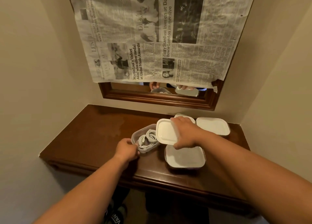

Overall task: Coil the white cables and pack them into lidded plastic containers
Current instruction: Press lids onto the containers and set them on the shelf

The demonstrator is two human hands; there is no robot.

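An open clear plastic container (135, 137) stands on the dark wooden table (94, 139), with a coiled white cable (147, 139) inside it. My left hand (126, 148) grips the container's near left corner. My right hand (184, 132) holds a white lid (166, 131) by its right side, tilted over the container's right edge. A lidded container (184, 157) sits near the front, under my right wrist. Another lidded container (213, 126) stands at the back right, and a third one (179, 115) is mostly hidden behind my right hand.
The table fills a narrow alcove between cream walls (33, 72). A wood-framed mirror (157, 99) hangs behind it, mostly covered by a newspaper sheet (152, 34). The table's front edge (152, 178) lies close below my forearms. Dark shoes (116, 213) show on the floor.
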